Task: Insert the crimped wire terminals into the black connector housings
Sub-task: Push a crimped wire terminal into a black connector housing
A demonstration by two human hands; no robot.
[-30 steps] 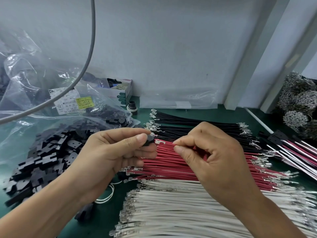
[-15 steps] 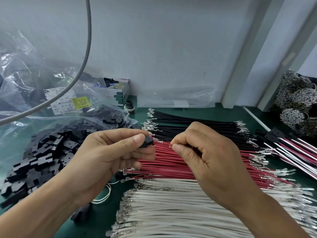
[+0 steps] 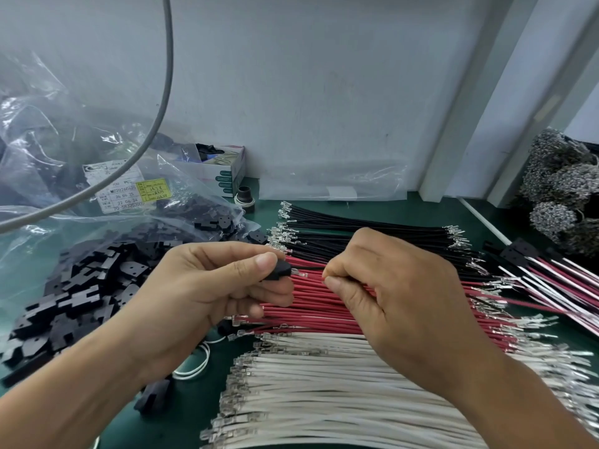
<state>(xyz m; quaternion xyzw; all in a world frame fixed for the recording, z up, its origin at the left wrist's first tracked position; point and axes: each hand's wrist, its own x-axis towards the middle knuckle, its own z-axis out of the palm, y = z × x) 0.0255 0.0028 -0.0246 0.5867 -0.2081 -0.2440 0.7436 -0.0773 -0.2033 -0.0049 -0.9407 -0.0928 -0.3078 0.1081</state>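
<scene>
Black connector housing (image 3: 279,270) pinched by left hand (image 3: 207,286), metal terminal (image 3: 299,272) at its mouth

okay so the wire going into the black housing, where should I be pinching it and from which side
Pinch the wire on its insulation just behind the metal terminal, coming from the right as the right hand does. The terminal points left at the housing in the left hand, so a close grip should limit bending.

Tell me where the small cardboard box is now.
In the head view, the cardboard box stands at the back left against the wall, behind the plastic bag.
</scene>
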